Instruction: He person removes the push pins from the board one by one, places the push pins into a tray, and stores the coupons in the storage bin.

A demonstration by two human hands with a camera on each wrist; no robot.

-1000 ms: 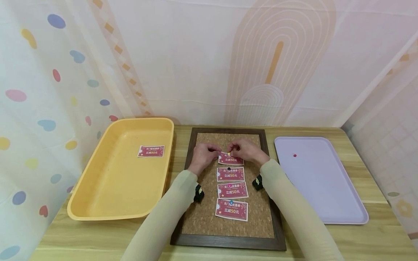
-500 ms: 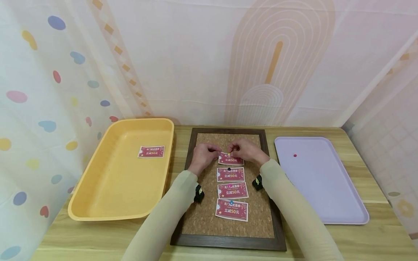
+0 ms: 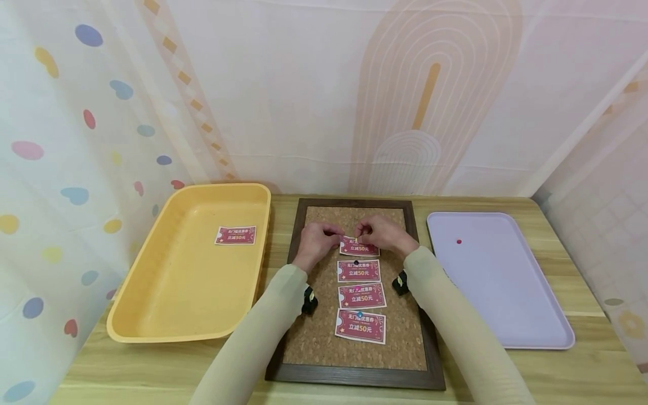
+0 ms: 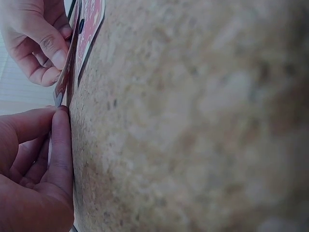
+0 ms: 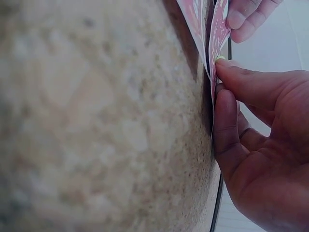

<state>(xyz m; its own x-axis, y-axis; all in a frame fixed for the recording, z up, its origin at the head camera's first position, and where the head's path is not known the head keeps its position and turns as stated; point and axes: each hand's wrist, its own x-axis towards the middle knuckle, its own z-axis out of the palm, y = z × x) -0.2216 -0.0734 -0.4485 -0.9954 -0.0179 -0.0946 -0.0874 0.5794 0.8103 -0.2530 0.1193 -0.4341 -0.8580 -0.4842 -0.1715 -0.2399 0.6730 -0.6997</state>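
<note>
A framed cork board [image 3: 309, 343] lies on the table. Near its top is a red coupon [image 3: 361, 249], its left corner pinched between thumb and forefinger of my left hand [image 3: 316, 244]. My right hand [image 3: 386, 234] pinches a yellow push pin [image 5: 220, 58] at that coupon's upper edge; the pin's tip is hidden. In the left wrist view the coupon stands slightly off the cork. Below it run three matching coupons in a column, bearing a black push pin [image 3: 356, 262], a pink push pin [image 3: 358, 289] and a blue push pin [image 3: 360, 314].
To the left stands a yellow tray [image 3: 177, 281] with one more red coupon [image 3: 235, 235] in it. A lilac tray [image 3: 501, 287] on the right holds a small red push pin [image 3: 459, 242]. Patterned curtains hang behind and at both sides of the wooden table [image 3: 136, 371].
</note>
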